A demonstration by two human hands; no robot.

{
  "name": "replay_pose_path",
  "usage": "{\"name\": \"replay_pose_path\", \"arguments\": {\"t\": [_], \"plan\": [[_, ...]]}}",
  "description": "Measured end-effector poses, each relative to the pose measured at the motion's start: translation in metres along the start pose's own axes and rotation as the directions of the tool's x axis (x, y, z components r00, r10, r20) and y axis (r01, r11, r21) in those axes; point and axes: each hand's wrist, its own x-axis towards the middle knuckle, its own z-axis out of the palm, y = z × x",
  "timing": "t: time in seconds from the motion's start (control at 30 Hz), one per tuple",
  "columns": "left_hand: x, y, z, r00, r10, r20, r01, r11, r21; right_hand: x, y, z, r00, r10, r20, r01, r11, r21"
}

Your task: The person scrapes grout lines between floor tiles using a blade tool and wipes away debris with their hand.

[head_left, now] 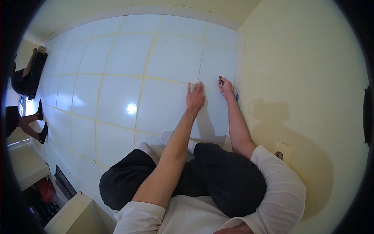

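The right hand was closed round a small dark tool, its fingers curled in on the handle. The tool's flat end stuck out past the fist, pointing away from the wearer and roughly along the wall. Hand and tool were near the wall, over the last row of floor tiles beside it; whether the tool touched the tiles could not be told.

The left hand was farther from the wall than the right, and nothing could be seen in its grip. Its fingers were stretched out and spread, the tips blurred, close to a grout line; I could not tell whether they pressed on it or hung just above.

A small blue thing, too small to make out, lay at the foot of the wall, just beside the right wrist. A round fitting was set in the wall near the right elbow, and the wearer's shadow fell across the wall there.

Well apart from the wall, across the floor, were another person's black shoes and a red bag.
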Motion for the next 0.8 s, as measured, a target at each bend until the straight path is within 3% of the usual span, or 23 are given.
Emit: {"name": "replay_pose_path", "arguments": {"t": [0.03,0.07,0.17,0.27,0.37,0.47,0.57,0.67,0.77,0.8], "plan": [[0.002,0.007,-0.002,0.980,-0.192,-0.054,0.193,0.981,0.014,0.000,0.000,0.000,1.000,-0.003,0.003,0.003,1.000,0.000],[0.003,0.010,-0.005,0.979,-0.204,0.018,0.204,0.979,0.031,0.000,0.000,0.001,1.000,-0.006,0.005,0.006,1.000,0.001],[-0.001,0.015,0.000,0.997,-0.049,0.055,0.033,0.963,0.266,-0.001,-0.002,0.002,0.999,0.023,-0.022,-0.023,1.000,-0.001],[0.004,-0.011,0.022,0.922,0.355,0.154,-0.356,0.934,-0.024,0.001,0.000,0.001,1.000,0.009,-0.026,-0.009,1.000,0.005],[0.001,-0.004,0.029,0.955,0.259,0.143,-0.225,0.950,-0.214,0.003,0.002,0.001,0.999,0.002,-0.042,-0.002,1.000,-0.001],[-0.007,0.007,0.024,0.972,0.213,0.098,-0.206,0.975,-0.083,0.000,0.000,0.003,0.999,-0.002,-0.046,0.002,1.000,0.000],[-0.005,0.013,0.020,0.996,0.085,0.010,-0.085,0.996,-0.025,0.001,0.000,0.004,0.999,-0.001,-0.054,0.001,1.000,0.003],[-0.002,0.018,0.014,0.983,-0.174,-0.053,0.173,0.985,-0.028,0.001,0.001,0.004,0.999,-0.008,-0.054,0.009,1.000,0.010],[-0.002,0.019,0.006,0.975,-0.221,0.026,0.216,0.968,0.128,0.001,0.001,0.004,0.997,-0.015,-0.070,0.014,1.000,-0.009],[-0.005,0.018,0.008,0.986,-0.169,0.012,0.165,0.975,0.149,0.001,0.002,0.004,0.997,-0.016,-0.070,0.016,1.000,-0.007]]}}
